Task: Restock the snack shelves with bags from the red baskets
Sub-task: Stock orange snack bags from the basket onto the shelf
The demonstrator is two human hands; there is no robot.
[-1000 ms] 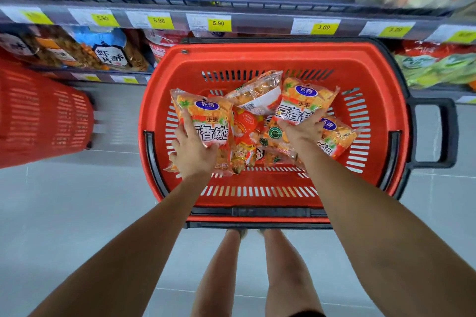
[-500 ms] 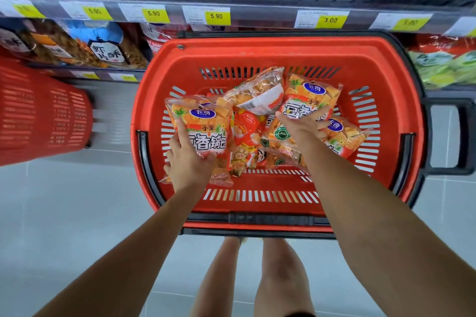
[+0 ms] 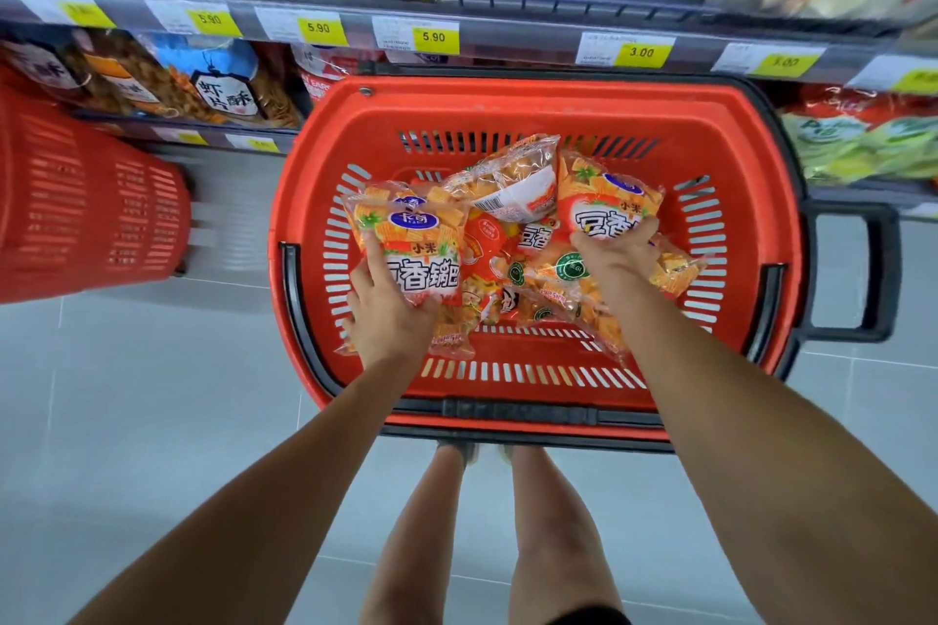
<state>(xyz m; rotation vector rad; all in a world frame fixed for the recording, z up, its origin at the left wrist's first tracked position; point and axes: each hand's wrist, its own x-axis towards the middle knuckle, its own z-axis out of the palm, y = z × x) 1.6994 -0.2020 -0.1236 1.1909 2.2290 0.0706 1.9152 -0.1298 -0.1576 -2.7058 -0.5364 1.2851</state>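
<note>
Looking down through the head camera, I see a red basket (image 3: pixel 507 102) standing on a grey floor, its far edge close against the snack shelves (image 3: pixel 507 10). My left hand (image 3: pixel 388 315) grips an orange snack bag (image 3: pixel 406 244) by its lower half near the basket's left edge, fingers curled round it and one finger lying up the front. My right hand (image 3: pixel 616 251) clutches a matching bag (image 3: pixel 606 198) toward the far right corner. Both bags look lifted off the heap, yet both are within the basket's rim, so neither has reached a shelf.

I judge the job partly done at best. The shelves above hold rows of packets, but a heap of loose bags (image 3: pixel 512 264) lies in the middle of the basket, a clear one with a barcode (image 3: pixel 507 188) on top. A second red basket (image 3: pixel 86 208) sits well to the left, its inside hidden from me, so I cannot tell what it holds
</note>
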